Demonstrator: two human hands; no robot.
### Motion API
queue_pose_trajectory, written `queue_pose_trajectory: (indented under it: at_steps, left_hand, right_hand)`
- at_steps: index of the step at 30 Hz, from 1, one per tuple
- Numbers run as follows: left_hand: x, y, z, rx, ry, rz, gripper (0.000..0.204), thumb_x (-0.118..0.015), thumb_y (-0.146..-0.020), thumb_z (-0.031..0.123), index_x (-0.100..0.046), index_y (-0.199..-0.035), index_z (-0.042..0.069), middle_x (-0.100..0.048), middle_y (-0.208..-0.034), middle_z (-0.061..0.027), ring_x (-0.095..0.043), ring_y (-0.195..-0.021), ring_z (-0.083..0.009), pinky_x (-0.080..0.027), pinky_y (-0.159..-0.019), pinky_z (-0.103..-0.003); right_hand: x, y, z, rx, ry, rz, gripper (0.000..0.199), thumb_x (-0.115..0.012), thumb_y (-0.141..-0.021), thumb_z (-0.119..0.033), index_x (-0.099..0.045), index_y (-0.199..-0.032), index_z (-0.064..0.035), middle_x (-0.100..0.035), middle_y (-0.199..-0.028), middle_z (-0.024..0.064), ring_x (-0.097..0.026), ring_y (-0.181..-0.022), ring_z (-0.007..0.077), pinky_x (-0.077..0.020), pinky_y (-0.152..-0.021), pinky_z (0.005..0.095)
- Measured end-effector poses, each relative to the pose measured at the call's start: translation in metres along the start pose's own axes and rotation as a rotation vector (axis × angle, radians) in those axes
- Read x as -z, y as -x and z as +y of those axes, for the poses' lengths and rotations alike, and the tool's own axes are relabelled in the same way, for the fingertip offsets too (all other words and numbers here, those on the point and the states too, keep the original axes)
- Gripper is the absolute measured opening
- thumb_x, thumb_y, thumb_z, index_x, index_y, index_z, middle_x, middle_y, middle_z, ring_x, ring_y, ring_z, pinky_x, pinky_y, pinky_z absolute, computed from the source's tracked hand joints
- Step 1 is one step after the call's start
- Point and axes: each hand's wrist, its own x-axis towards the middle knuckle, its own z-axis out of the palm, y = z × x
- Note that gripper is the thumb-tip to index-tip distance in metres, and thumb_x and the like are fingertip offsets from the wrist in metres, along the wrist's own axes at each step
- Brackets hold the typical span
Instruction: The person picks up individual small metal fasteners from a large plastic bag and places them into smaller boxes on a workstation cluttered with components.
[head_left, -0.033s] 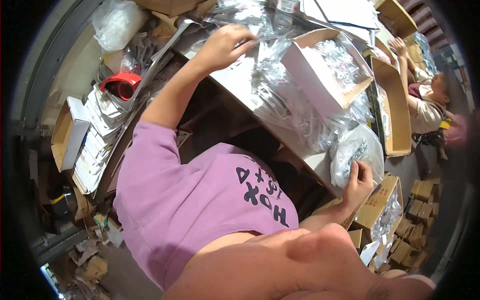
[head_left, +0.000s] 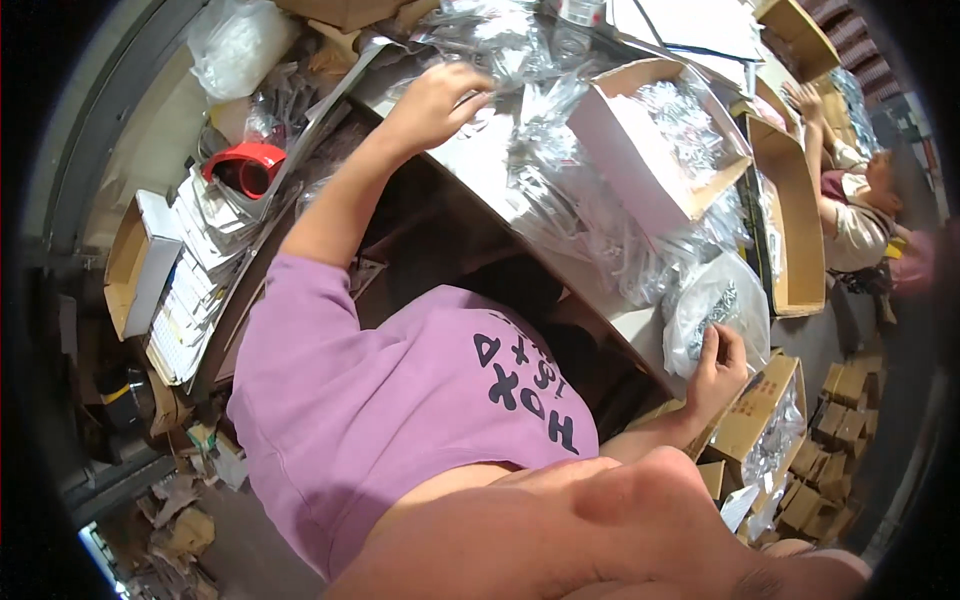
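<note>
The left hand (head_left: 437, 100) reaches out to the far left part of the tabletop (head_left: 480, 165), fingers curled down onto a heap of clear bags (head_left: 520, 60) there; whether it pinches one or only rests on them cannot be told. The right hand (head_left: 718, 365) is at the near right edge of the tabletop, fingers bent and pressed against a large clear sack (head_left: 715, 305) of small metal parts, gripping its lower side. The sack sits at that near right corner, bulging over the edge. Between the two hands an open white box (head_left: 640, 150) stands on the tabletop, holding more small bagged parts, with loose clear bags spilled along its near side. Beyond it, at the right edge, lies a long brown carton (head_left: 795, 230), open. Off the left side of the tabletop a red tape dispenser (head_left: 245, 165) rests near stacked white packets (head_left: 195, 290). Below the right hand stands a brown carton of bags (head_left: 765, 420). At the far right another person (head_left: 860, 205) sits, one arm raised toward the cartons.
</note>
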Motion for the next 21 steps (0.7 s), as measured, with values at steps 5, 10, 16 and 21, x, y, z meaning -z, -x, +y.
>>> queue_pose_trajectory:
  at_steps: [5,10,16,21]
  left_hand:
    - [-0.020,0.085,-0.006,0.303,-0.264,-0.164,0.040,-0.058,-0.088,0.034,-0.058,-0.122,0.013,-0.049,-0.123,-0.0137,-0.043,-0.112,-0.0337,-0.037,-0.096,-0.043]
    - [-0.013,0.091,0.012,0.297,-0.281,-0.237,0.039,-0.061,-0.085,0.039,-0.063,-0.114,0.013,-0.047,-0.120,-0.0094,-0.039,-0.114,-0.0307,-0.035,-0.097,-0.044]
    - [-0.014,0.068,-0.002,0.295,0.001,0.015,0.018,-0.065,-0.081,0.022,-0.065,-0.083,0.004,-0.061,-0.086,-0.0137,-0.057,-0.085,-0.0317,-0.045,-0.076,-0.038]
    - [-0.008,0.024,0.028,0.149,0.164,0.280,0.031,-0.058,-0.091,0.025,-0.056,-0.071,0.002,-0.053,-0.063,-0.0125,-0.052,-0.064,-0.0308,-0.040,-0.057,-0.039]
  right_hand:
    - [-0.005,0.002,0.001,0.022,0.051,0.028,0.014,-0.065,-0.086,-0.012,-0.065,-0.090,0.0016,-0.064,-0.076,0.0081,-0.056,-0.064,0.0125,-0.0452,-0.059,0.0261]
    - [-0.007,0.003,0.001,0.031,0.067,0.036,0.016,-0.065,-0.087,-0.013,-0.065,-0.091,0.0023,-0.063,-0.077,0.0054,-0.054,-0.067,0.0105,-0.0446,-0.062,0.0239]
    - [-0.006,0.006,-0.001,-0.016,0.020,0.033,0.016,-0.066,-0.086,-0.014,-0.066,-0.090,0.0012,-0.065,-0.078,0.0091,-0.056,-0.065,0.0139,-0.0458,-0.061,0.0270]
    - [-0.004,0.005,-0.003,-0.022,0.026,0.031,0.015,-0.066,-0.084,-0.014,-0.066,-0.090,0.0005,-0.065,-0.077,0.0102,-0.058,-0.066,0.0158,-0.0460,-0.062,0.0277]
